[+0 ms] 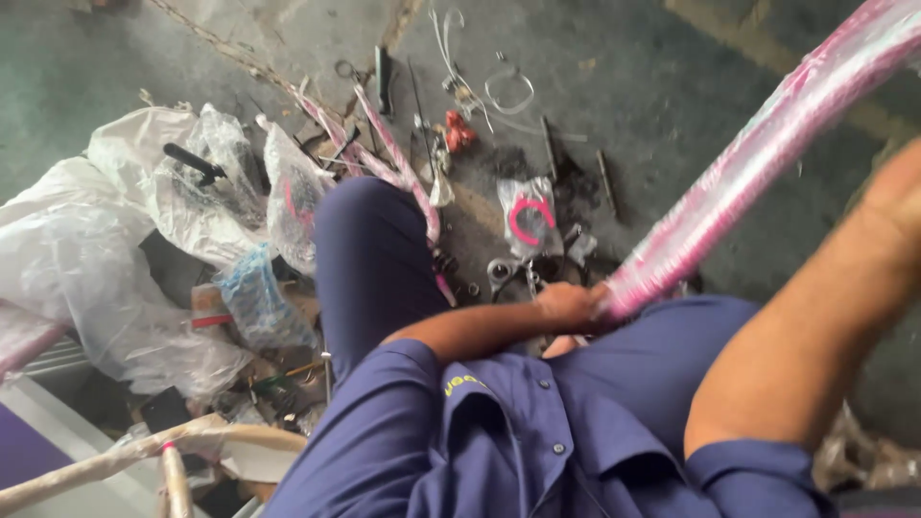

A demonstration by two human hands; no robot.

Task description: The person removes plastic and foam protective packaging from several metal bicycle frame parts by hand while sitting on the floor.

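Left hand [568, 305]: my fingers are wrapped tight around the lower end of the long pink tube in clear plastic wrap [758, 144]
Right hand: past the frame edge, so I cannot tell its grip
Doing it well: hold firm near the end
Bags: clear plastic bag [530, 217] on the concrete floor [672, 86] holds a curved pink part

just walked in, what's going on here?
A person in a blue work shirt sits over a cluttered concrete floor. The left hand grips the lower end of a pink tube wrapped in clear plastic; the right hand is up beside it at the frame edge, contact unclear. Plastic bags, more wrapped pink parts and small hardware lie on the floor.
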